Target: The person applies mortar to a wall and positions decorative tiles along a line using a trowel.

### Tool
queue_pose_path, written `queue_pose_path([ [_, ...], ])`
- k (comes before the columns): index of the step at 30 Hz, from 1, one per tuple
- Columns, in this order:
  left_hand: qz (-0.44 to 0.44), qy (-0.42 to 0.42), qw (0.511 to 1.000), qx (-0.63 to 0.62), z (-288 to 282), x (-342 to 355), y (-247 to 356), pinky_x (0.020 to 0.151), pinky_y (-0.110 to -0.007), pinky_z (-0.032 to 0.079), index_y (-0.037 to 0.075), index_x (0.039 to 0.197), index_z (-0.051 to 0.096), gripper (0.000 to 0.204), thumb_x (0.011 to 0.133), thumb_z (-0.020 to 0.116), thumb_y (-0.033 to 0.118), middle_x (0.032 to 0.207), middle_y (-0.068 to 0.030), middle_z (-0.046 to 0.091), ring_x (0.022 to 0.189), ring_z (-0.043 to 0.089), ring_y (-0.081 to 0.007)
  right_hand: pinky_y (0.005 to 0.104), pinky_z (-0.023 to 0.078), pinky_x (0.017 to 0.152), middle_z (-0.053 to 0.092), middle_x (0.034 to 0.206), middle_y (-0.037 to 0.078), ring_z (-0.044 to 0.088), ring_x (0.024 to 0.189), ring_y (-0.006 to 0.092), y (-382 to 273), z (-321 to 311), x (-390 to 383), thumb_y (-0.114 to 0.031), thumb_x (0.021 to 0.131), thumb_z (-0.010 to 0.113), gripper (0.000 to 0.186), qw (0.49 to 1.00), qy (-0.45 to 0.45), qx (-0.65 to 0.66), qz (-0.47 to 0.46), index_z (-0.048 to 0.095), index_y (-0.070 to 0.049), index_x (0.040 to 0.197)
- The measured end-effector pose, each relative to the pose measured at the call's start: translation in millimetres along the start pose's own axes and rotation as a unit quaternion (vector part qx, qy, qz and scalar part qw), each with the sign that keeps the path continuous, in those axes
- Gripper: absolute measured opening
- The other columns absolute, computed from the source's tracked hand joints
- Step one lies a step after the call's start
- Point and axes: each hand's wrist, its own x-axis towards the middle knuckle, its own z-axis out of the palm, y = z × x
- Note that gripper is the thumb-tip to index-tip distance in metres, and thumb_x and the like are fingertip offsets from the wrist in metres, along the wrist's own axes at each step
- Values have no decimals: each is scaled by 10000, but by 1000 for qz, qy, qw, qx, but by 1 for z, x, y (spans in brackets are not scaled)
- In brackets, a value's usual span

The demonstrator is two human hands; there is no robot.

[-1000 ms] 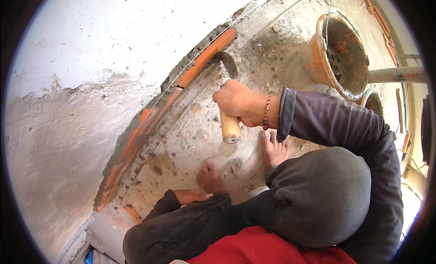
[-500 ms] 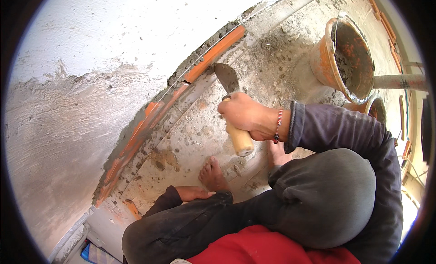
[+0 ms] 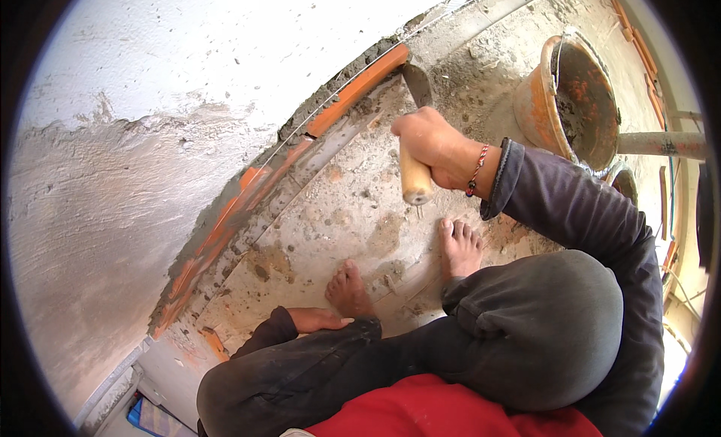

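Observation:
My right hand (image 3: 434, 145) is closed round the pale wooden handle of a trowel (image 3: 417, 85). Its dark metal blade reaches to the floor, with the tip beside the far end of an orange brick strip (image 3: 359, 90) at the wall's foot. Low on my bent left leg, my left hand (image 3: 319, 320) lies along the dark trouser cloth, fingers stretched out and partly hidden by the leg. Grey mortar (image 3: 204, 236) fills the strip between the wall and the row of orange pieces. A taut white string (image 3: 330, 97) runs along that row.
The rough white wall (image 3: 135, 181) rises on the left. At the right stands a mortar-stained orange bucket (image 3: 537, 106), with a second bucket (image 3: 623, 183) behind it and a pole (image 3: 661, 143) alongside. Crumbs of mortar litter the floor (image 3: 353, 185). An orange fragment (image 3: 215, 344) lies near my left knee.
My right hand has moved the trowel farther away and to the right, along the brick strip to its far end. My left hand has stayed on the leg.

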Motion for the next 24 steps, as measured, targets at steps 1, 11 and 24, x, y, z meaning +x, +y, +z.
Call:
queue_pose_path([
  [1,3,-1,1000,1,0,1,-4,999,-273,384,-55,1288,568,631,1033,397,496,1242,-60,623,1121,531,-131,440,483,557,550,780,139,559,646,246,2,5,-1,-127,891,557,210,1000,-20,-20,5,550,82,906],
  [11,20,5,1000,19,2,2,-1,1029,-287,363,-32,1269,594,679,1005,398,563,1215,-104,648,1127,555,-173,429,485,642,573,827,178,569,715,259,19,40,-33,-153,874,543,318,991,-112,-63,39,535,138,1003],
  [24,-48,36,996,70,-4,8,2,950,-316,438,-24,1216,629,755,954,424,654,1136,-142,664,1056,591,-194,271,503,481,554,838,34,562,594,133,-4,-39,-41,-202,956,557,167,983,-101,-105,115,573,-52,1029],
])
